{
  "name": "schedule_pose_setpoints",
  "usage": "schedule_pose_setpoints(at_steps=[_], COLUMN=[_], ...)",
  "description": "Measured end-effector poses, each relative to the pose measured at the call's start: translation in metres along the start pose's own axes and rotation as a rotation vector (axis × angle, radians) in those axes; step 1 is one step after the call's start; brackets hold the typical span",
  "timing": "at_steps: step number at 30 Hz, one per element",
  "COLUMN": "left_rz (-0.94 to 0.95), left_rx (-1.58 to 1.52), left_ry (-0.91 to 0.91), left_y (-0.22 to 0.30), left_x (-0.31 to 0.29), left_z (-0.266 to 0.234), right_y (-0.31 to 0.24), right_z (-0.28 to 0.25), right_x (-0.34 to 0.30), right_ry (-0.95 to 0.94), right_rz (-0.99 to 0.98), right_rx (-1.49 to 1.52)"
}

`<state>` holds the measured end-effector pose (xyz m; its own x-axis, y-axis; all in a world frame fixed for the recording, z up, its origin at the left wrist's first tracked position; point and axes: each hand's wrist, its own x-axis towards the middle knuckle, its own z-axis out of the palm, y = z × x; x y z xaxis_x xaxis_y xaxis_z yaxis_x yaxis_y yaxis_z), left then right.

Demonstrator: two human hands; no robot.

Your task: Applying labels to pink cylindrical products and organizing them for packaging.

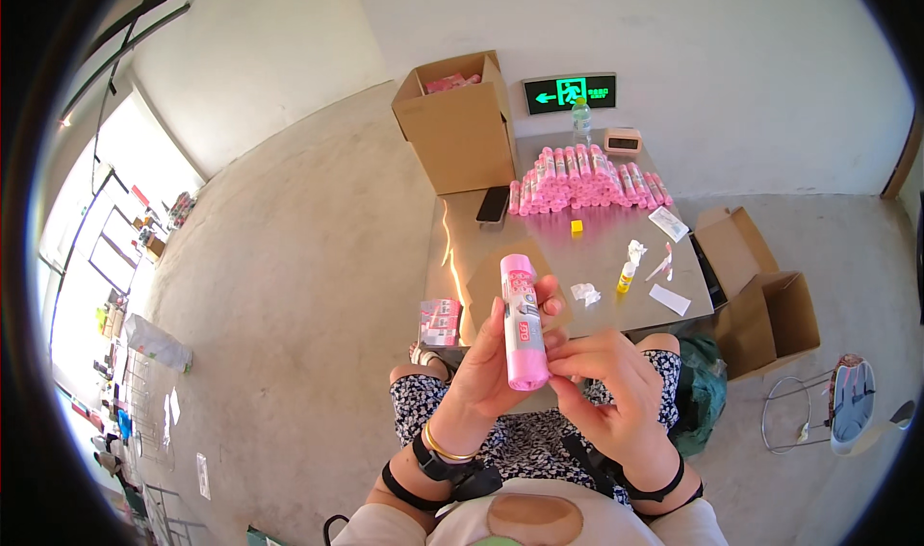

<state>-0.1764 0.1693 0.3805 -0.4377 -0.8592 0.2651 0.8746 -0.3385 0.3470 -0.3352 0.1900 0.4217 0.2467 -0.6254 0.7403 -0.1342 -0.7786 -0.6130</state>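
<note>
A pink roll of plastic bags [526, 349] with a printed paper band stands almost upright in my left hand [481, 363]. The thumb lies along its left side and the fingers come round behind to the right. My right hand [611, 377] pinches with thumb and fingertips at the roll's lower right end; what exactly lies between the tips is too small to tell. Beyond, on the metal table [602, 252], rises a stacked pile of similar pink rolls [582, 185]. A stack of pink and grey printed labels [440, 322] sits at the table's left near corner.
A yellow glue stick [626, 276], crumpled tissue [585, 294], white slips [669, 299] and a small yellow cube [577, 226] lie on the table. A phone [493, 205], bottle [581, 122] and clock [623, 142] are farther back. Cardboard boxes [457, 127] flank it; a stool [852, 406] stands right.
</note>
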Motion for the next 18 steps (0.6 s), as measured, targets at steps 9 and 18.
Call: schedule_pose_setpoints(at_steps=[9,18], left_rz=[0.053,0.127], left_rx=[0.134,0.248], left_ry=[-0.037,-0.025], left_y=[-0.004,0.009], left_x=[0.001,0.001], left_z=[0.006,0.010], right_y=[-0.004,-0.003], right_z=[0.000,-0.012], right_x=[-0.007,-0.013], right_ry=[0.104,0.079], right_rz=[-0.056,0.059], right_rx=[0.031,0.059])
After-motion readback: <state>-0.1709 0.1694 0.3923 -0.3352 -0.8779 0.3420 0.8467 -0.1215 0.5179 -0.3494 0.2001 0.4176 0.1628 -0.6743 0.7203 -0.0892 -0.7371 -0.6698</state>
